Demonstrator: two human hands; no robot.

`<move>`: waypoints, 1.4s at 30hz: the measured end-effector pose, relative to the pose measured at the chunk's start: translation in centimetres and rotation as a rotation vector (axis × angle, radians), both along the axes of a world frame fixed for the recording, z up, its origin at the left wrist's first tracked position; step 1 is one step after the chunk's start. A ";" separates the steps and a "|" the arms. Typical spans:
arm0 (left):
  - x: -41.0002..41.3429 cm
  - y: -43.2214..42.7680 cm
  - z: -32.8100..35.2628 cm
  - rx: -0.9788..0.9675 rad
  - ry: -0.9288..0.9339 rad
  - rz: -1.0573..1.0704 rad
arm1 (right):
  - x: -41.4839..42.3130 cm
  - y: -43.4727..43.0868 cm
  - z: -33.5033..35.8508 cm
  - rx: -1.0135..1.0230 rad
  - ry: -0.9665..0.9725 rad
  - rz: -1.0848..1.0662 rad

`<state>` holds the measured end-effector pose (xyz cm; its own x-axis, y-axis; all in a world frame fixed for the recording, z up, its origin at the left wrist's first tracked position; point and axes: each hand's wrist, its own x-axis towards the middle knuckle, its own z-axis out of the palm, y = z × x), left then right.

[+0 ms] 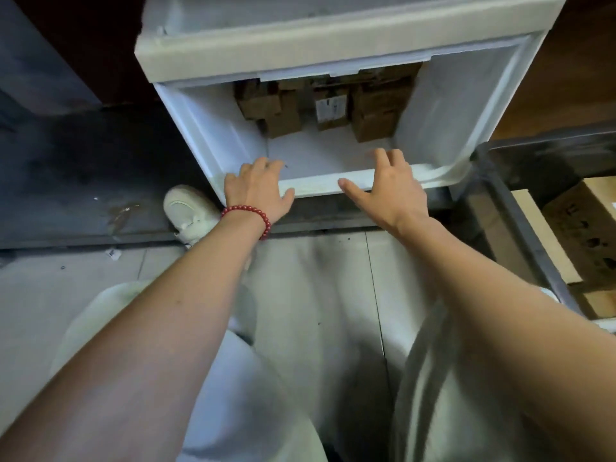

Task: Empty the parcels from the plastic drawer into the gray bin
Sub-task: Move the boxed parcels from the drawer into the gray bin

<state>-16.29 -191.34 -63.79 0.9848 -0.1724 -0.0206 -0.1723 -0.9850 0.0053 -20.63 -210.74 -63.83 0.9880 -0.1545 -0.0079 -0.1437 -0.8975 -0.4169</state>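
Left hand [258, 188] and right hand [388, 188] draped open-fingered over the drawer [433, 105] near rim, not gripping parcels [328, 105]. About four brown ones bunched at far end.

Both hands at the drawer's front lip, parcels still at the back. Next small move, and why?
Probably close both hands on the front rim of the plastic drawer and pull it further out. The left hand and right hand rest open there, and the brown parcels sit at the back, under the unit above.

four parcels [328, 105]; one drawer [443, 105]; two hands [258, 190]
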 end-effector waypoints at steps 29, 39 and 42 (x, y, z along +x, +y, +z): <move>15.6 -4.5 -5.3 -0.270 -0.308 0.028 | 18.8 -3.5 -5.5 0.382 -0.279 -0.235; 15.7 -6.8 -4.2 -0.532 -0.370 0.016 | 18.3 -5.1 -3.8 0.764 -0.310 -0.144; 16.0 -7.2 -4.6 -0.597 -0.336 0.048 | 18.5 -5.9 -3.6 0.747 -0.210 -0.073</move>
<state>-0.29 -198.59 -68.35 0.9279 -0.0152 0.3725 -0.2160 -0.8363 0.5039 -2.16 -216.63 -67.41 0.9677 -0.2468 0.0504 -0.0431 -0.3594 -0.9322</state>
